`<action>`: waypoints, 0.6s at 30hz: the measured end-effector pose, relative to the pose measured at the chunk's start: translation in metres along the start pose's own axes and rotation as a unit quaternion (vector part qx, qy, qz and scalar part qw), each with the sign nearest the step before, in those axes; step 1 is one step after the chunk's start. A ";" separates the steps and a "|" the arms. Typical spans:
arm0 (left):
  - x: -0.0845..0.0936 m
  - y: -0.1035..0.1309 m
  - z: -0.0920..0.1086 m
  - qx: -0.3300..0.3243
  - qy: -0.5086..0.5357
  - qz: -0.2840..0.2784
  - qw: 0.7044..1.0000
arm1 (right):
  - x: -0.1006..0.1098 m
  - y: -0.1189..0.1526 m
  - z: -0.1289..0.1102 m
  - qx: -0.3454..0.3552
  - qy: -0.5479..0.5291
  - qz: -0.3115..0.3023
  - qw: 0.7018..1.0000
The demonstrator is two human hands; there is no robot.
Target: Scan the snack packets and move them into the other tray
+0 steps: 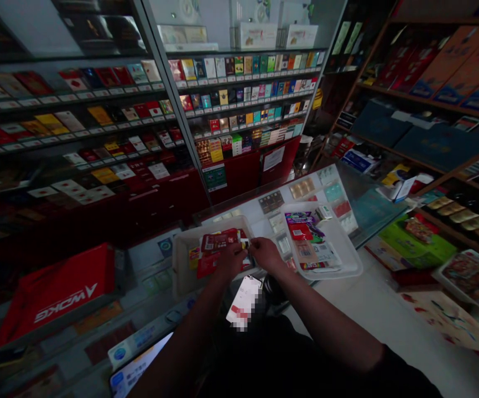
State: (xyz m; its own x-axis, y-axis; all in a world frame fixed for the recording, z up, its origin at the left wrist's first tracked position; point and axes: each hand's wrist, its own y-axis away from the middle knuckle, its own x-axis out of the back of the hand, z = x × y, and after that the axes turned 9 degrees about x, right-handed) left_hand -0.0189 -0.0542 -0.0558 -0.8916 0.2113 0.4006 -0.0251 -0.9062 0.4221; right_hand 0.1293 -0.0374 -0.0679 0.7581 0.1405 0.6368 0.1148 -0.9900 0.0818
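Observation:
My left hand (232, 258) is over the left white plastic tray (185, 271), its fingers bent in a pinch beside a red printed packet (218, 241). Close against it, my right hand (266, 251) is also closed, fingertips at the tray's right side. A small piece with white and yellow patches (245, 244) shows between the fingertips; its kind is hidden by the fingers. More red packets lie beneath. To the right stands a second white tray (353, 265) with several flat packets, including a purple and red one (303, 225).
The trays rest on a glass display counter (208, 213). A red box (65, 293) lies on the left, a lit screen (140, 367) at the lower left. A badge-like card (243, 301) hangs before my body. Shelves of cigarette packs (248, 66) rise behind; shelving with boxes (442, 138) stands right.

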 end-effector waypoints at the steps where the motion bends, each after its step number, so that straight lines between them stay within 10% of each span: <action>1: 0.001 -0.001 -0.003 0.008 0.004 0.007 1.000 | -0.002 0.000 -0.001 0.004 0.002 -0.006 1.000; 18: -0.020 -0.013 -0.002 0.018 0.018 0.026 0.999 | 0.014 0.007 0.013 0.008 -0.057 0.039 0.998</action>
State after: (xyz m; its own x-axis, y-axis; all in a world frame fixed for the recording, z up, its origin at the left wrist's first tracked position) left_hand -0.0014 -0.0472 -0.0711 -0.9072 0.1505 0.3929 0.0367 -0.9020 0.4302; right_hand 0.1496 -0.0417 -0.0683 0.8330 0.0651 0.5494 0.0624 -0.9978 0.0237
